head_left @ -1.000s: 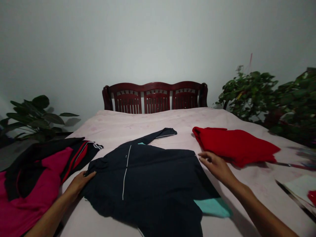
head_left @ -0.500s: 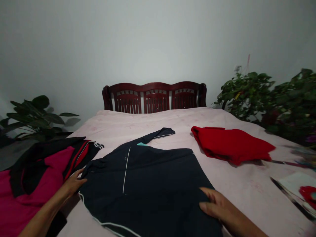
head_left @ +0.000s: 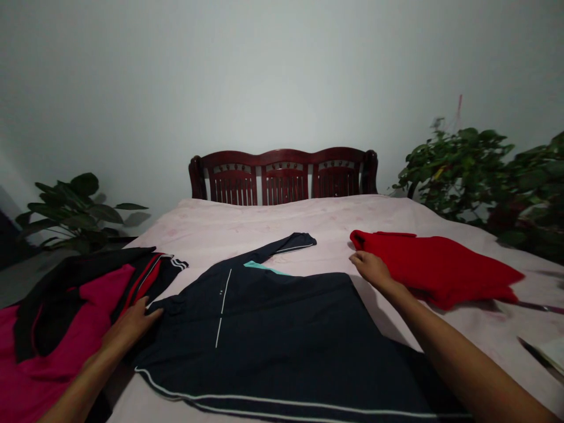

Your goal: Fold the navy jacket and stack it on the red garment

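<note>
A dark navy jacket with white piping and a strip of teal lining lies spread over the bed. One sleeve points toward the headboard. At the jacket's left edge, my left hand is closed on the fabric between thumb and fingers. My right hand is above the bed, between the jacket's far right corner and a folded red garment. Its fingers are drawn together and no cloth shows in them. My right forearm passes over the jacket's right side.
Pink and black clothes lie heaped at the left. A pale pink sheet covers the bed before a dark wooden headboard. Leafy plants stand at the left and right. A dark, thin object lies at the right edge.
My right hand has left the jacket's near right side and moved forward beside the red garment. The jacket's lower right part now lies spread farther right. My left hand stays at the left edge.
</note>
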Motion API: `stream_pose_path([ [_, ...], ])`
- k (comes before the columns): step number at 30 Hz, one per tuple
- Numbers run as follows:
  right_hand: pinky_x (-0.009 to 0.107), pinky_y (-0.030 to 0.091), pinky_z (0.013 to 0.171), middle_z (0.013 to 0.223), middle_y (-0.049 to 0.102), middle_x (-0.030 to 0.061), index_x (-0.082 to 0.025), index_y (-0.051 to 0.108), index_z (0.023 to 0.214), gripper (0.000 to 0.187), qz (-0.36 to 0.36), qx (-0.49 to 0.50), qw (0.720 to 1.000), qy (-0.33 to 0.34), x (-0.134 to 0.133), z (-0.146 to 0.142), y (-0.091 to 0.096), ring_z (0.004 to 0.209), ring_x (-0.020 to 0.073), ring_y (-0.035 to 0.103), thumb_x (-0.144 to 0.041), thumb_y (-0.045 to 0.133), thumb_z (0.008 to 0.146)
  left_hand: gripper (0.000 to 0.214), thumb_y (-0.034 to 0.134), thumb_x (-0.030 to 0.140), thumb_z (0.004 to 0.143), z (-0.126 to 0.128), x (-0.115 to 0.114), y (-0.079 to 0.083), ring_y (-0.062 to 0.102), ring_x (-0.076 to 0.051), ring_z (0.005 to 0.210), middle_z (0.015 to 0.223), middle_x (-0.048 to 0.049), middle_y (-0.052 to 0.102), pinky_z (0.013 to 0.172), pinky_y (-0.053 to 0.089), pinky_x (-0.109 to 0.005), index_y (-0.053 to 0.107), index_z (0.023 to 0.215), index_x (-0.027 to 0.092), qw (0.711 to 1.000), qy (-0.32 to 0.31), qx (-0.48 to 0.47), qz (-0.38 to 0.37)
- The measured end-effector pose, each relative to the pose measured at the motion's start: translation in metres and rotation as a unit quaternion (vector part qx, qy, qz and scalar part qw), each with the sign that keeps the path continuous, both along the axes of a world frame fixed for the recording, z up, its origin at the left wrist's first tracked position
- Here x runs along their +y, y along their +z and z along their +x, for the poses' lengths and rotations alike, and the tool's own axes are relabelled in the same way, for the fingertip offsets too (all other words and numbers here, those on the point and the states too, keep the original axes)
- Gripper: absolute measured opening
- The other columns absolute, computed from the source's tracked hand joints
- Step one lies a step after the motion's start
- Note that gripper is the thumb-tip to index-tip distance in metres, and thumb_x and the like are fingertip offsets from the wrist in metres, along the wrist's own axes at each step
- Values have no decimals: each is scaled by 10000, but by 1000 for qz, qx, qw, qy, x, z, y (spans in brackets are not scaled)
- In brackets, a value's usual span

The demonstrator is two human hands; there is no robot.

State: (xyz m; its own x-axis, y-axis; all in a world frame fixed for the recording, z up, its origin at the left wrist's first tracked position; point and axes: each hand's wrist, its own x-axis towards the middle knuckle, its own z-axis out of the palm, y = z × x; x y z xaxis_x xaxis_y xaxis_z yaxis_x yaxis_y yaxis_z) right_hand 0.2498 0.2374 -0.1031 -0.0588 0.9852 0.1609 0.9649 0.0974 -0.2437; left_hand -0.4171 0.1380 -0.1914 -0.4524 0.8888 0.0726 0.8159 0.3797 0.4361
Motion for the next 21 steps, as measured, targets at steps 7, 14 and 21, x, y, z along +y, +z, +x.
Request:
stream_pose_path([
  [7, 218, 485, 553, 721, 548, 31, -109, 705, 886, 282, -169, 36, 984, 52, 49, -34, -31, 720, 349, 594, -162, 802, 1145, 687, 587, 499, 656, 7, 32, -5, 618, -370, 1083, 1209, -254, 600, 878, 500, -416, 559, 1167, 41, 994, 36, -102, -12],
  [14, 165, 459, 480, 718, 543, -35, -147, 706, 809, 245, -232, 43, 957, 172, 9, -50, -24, 658, 309, 599, 54, 807, 906, 613, 562, 378, 712, 8, 9, -21, 646, -270, 1009, 1130, -136, 639, 866, 522, -361, 496, 1268, 127, 990, 7, -125, 63],
  [21, 307, 412, 911, 1071, 486, 55, -149, 615, 1070, 289, 215, 11, 968, 129, -42, -34, -1, 1011, 353, 453, 93, 708, 942, 559, 486, 328, 806, 14, -3, -17, 578, -267, 1139, 1273, -117, 568, 991, 453, -380, 461, 1347, 191, 990, -42, -15, 135],
])
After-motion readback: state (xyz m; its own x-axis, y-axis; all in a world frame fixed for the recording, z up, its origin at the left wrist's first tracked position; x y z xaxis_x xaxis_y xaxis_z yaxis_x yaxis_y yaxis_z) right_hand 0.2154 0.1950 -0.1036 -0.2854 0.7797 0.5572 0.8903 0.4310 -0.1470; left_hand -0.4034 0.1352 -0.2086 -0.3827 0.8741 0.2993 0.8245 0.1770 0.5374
